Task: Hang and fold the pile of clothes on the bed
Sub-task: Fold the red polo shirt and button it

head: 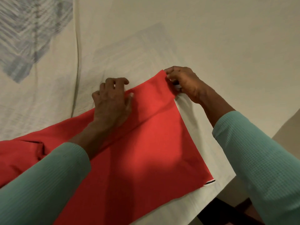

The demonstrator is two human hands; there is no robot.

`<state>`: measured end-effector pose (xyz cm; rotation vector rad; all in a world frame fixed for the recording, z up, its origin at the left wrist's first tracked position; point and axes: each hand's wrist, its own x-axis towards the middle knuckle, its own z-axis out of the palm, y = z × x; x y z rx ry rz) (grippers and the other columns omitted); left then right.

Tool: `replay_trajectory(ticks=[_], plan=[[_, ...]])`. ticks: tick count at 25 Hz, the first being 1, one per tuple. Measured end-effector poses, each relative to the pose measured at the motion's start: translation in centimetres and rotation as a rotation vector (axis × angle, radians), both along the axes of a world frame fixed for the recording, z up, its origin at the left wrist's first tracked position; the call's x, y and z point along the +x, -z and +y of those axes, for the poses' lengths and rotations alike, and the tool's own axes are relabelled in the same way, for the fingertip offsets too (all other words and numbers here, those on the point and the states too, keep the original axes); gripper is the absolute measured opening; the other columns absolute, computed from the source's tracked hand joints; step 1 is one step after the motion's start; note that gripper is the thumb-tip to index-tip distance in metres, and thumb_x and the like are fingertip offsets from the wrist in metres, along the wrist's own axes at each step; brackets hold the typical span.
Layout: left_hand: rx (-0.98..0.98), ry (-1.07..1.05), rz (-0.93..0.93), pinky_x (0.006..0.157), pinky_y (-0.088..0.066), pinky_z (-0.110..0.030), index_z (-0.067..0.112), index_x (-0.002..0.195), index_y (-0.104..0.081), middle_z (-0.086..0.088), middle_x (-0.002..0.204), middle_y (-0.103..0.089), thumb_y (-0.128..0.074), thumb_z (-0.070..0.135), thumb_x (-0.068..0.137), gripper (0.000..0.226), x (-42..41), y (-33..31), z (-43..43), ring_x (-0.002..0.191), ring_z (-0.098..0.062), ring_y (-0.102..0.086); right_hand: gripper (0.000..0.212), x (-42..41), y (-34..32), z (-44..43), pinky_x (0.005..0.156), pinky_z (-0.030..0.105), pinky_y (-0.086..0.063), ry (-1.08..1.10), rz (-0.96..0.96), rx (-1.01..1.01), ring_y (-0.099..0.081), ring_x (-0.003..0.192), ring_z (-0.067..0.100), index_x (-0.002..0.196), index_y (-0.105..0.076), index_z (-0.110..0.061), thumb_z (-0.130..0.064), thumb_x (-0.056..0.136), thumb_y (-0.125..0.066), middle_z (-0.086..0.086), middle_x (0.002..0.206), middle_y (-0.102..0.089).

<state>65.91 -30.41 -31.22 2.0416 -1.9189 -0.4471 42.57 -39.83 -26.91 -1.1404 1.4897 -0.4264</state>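
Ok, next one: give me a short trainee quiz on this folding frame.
1. True or false: the right hand pinches a far corner of the red garment.
2. Where is the left hand? A) at the garment's far edge, thumb on the fabric; B) holding a hanger; C) resting on the sleeve of the other arm.
3. Fill in: the garment lies spread on a pale ____ with a grey-blue print.

Key: 1 true; 2 A; 3 sheet.
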Motion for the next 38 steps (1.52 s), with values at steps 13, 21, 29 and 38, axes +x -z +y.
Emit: replay_trajectory(ticks=[13,21,29,38], plan=[[-0.172,0.441,-0.095,0.075,-0.045,-0.045,0.012,0.124,-0.069,-0.012,0.105,-0.061,-0.05,0.014,0.084,0.044,0.7,0.3,4.5,0.092,-0.035,-0.055,0.017,0.0,1.1,5.1,0.052,0.026,-0.055,0.405,-0.019,0.162,-0.065,0.051,0.013,0.102,-0.069,-0.009,-0.008,0.087,-0.078,0.007,0.076,-0.072],[-0.046,-0.144,0.013,0.095,-0.043,-0.052,0.023,0.119,-0.068,-0.011,0.117,-0.064,-0.052,0.045,0.102,0.032,3.1,-0.1,2.4,0.113,-0.036,-0.057,0.042,1.1,2.0,3.3,0.089,0.034,-0.056,0.077,0.452,-0.215,-0.07,0.103,0.02,0.13,-0.064,-0.027,-0.049,0.094,-0.06,0.003,0.119,-0.071],[-0.023,-0.002,-0.119,0.064,-0.035,-0.042,0.013,0.1,-0.051,-0.019,0.083,-0.064,-0.035,0.05,0.11,0.042,6.1,1.7,1.6,0.075,-0.042,-0.062,0.029,2.8,4.4,0.6,0.085,0.039,-0.049,0.074,0.791,-0.323,-0.067,0.104,0.031,0.104,-0.069,-0.024,-0.05,0.098,-0.059,0.004,0.11,-0.073],[-0.009,-0.167,-0.248,0.075,-0.042,-0.048,0.022,0.102,-0.055,-0.01,0.094,-0.062,-0.041,0.064,0.104,0.044,10.9,1.6,8.8,0.085,-0.037,-0.061,0.056,10.8,6.4,11.8,0.119,0.048,-0.029,-0.327,0.645,-0.765,-0.035,0.149,0.029,0.151,-0.049,-0.022,-0.049,0.101,-0.051,0.008,0.157,-0.044]])
